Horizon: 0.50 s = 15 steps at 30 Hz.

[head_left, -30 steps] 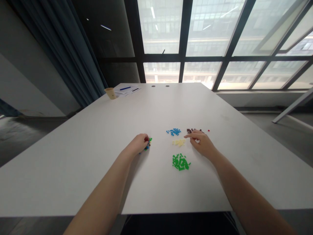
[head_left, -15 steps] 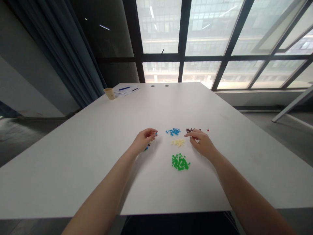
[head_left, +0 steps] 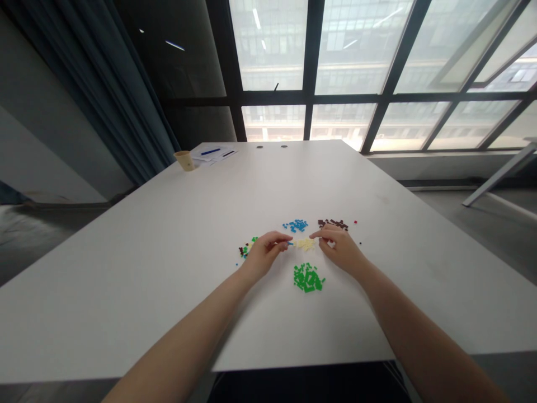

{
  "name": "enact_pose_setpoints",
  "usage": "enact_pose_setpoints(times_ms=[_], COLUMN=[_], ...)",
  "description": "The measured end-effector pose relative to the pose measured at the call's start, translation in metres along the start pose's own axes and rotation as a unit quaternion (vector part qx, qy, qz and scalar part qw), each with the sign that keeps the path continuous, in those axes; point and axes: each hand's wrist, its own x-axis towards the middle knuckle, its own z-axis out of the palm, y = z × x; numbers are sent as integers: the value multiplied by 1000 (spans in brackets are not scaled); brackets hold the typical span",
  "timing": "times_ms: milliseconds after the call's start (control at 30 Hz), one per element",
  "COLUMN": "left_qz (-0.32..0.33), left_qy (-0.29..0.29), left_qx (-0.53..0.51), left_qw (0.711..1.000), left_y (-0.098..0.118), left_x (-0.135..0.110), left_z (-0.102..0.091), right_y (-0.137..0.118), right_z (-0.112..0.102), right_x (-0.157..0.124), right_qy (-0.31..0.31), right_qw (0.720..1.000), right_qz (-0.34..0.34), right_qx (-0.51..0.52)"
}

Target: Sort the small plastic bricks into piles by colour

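Observation:
My left hand [head_left: 268, 252] pinches a small blue toy brick [head_left: 290, 243] between thumb and fingertips, at the left edge of the pale yellow brick pile [head_left: 305, 244]. At that pile's right side is my right hand [head_left: 339, 246], index finger stretched out, thumb apart from it and nothing visible in its grasp. Behind the yellow pile lie blue bricks [head_left: 296, 225] and, partly behind my right hand, dark brown bricks [head_left: 333, 224]. A green brick pile [head_left: 308, 278] lies nearest me. Mixed-colour bricks [head_left: 244, 250] lie left of my left hand, which partly covers them.
All the bricks rest on a large white table [head_left: 268, 190]. A tan paper cup [head_left: 184, 161] stands at the far left beside papers with a blue pen [head_left: 210, 151]. One red brick [head_left: 355, 222] and a tiny dark piece [head_left: 360, 243] lie apart on the right.
My left hand has moved right with the blue brick, from beside the mixed bricks to the yellow pile, uncovering more of the mixed bricks. My right hand has shifted slightly left and down.

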Motion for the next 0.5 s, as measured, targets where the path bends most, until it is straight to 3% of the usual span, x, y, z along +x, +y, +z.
enact_pose_setpoints(times_ms=[233, 500], left_qz=[99, 149], left_qy=[104, 109], left_qx=[97, 60], left_qw=[985, 981], left_y=[-2, -7], left_x=[-7, -9], left_z=[1, 2], right_y=[-11, -22], right_z=[7, 15], right_x=[-1, -3], right_qy=[-14, -1], right_qw=[999, 996], right_qz=[-33, -81], right_qx=[25, 42])
